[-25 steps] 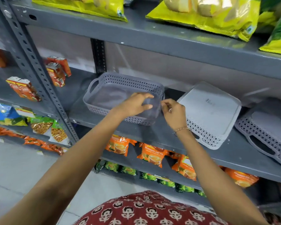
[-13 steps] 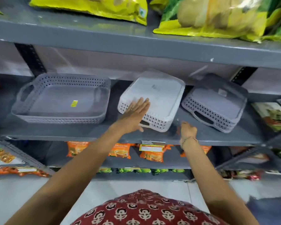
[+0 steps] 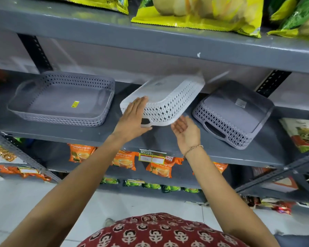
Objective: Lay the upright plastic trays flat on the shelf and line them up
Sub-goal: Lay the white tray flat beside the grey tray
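Three perforated plastic trays stand on the grey shelf (image 3: 221, 152). The left grey tray (image 3: 61, 104) lies flat, open side up, with a yellow sticker inside. The middle white tray (image 3: 169, 100) is tilted, bottom side up, its near edge raised off the shelf. My left hand (image 3: 132, 120) grips its near left corner, fingers on top and thumb under the handle. My right hand (image 3: 185, 131) is open, palm up, just below the tray's near right corner. The right grey tray (image 3: 234, 111) leans bottom-out against the back wall.
The shelf above (image 3: 150, 41) hangs low over the trays and carries yellow snack bags (image 3: 203, 15). Orange tea packets (image 3: 125, 159) and a price label (image 3: 151, 157) sit below. Boxes (image 3: 303, 134) stand at the far right. A slotted post (image 3: 35, 50) rises behind the left tray.
My hands left the flat left tray and went to the white one. My left hand closed on its corner and lifted the near edge. My right hand rose, palm up, under it.
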Demonstrator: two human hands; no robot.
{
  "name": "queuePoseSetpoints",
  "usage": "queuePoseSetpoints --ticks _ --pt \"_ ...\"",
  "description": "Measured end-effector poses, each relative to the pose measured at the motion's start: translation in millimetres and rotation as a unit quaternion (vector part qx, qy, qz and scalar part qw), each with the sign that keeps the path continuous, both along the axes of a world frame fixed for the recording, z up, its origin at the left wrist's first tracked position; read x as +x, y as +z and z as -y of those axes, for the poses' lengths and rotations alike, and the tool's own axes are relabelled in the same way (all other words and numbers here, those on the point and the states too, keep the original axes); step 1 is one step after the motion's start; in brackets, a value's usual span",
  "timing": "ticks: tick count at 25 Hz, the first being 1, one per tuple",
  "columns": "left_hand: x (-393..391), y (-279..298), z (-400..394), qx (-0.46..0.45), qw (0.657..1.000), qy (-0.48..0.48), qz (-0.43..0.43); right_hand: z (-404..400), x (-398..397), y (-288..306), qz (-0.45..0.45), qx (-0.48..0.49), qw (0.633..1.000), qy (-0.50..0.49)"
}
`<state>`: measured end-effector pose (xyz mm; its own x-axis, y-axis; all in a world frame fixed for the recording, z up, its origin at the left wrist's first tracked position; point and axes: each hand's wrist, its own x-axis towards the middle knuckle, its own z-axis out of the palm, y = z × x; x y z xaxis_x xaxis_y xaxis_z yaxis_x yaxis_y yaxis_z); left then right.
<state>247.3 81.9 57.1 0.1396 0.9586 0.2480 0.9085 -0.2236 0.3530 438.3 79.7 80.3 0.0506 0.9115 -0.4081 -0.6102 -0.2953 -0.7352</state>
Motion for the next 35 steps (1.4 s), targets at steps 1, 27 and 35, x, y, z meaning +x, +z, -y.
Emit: queuePoseSetpoints --ticks 1,27,35 --pt "3.1 10.0 1.3 0.012 0.998 0.019 0.052 -1.5 5.5 12.1 0.008 0.049 0.999 0.011" --pt "101.3 10.2 -31.8 -0.229 0.973 0.026 -0.001 -123.6 54.4 -1.7 0.828 0.232 0.340 0.380" --pt "70.5 6.5 -34.6 -0.222 0.971 0.041 -0.078 -103.5 43.7 -2.6 0.829 0.255 0.329 0.373"
